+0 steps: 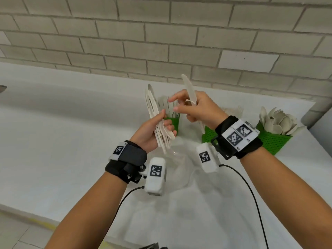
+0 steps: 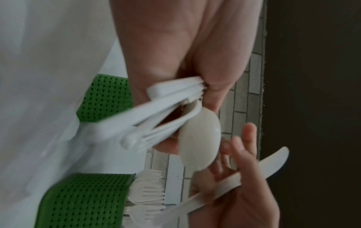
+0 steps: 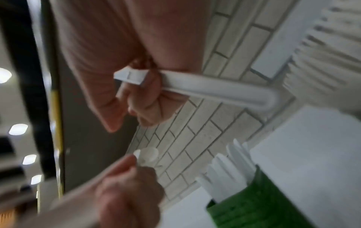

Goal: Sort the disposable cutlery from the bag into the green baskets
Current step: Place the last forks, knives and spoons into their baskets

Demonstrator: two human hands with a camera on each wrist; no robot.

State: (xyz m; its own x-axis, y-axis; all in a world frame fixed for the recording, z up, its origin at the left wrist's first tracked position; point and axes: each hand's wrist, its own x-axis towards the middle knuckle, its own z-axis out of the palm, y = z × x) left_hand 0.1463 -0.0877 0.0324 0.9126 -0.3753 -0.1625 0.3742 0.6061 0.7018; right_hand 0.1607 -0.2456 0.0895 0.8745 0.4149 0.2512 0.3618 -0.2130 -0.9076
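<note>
My left hand (image 1: 162, 121) grips a fanned bundle of white plastic cutlery (image 1: 152, 108), held upright above the table; a spoon bowl (image 2: 199, 138) sticks out of it. Close to its right, my right hand (image 1: 188, 106) holds a single white knife (image 1: 187, 85), blade up, between thumb and curled fingers, with the index finger stretched toward the bundle. The knife's handle (image 3: 215, 89) shows in the right wrist view. Three green baskets stand behind: the left one (image 1: 174, 121) with knives, the middle one (image 1: 208, 135) with forks, the right one (image 1: 273, 141) with spoons.
A crumpled clear plastic bag (image 1: 179, 169) lies on the white table (image 1: 62, 141) under my wrists. A grey brick wall (image 1: 161, 42) runs close behind the baskets. The table's right edge passes just beyond the spoon basket.
</note>
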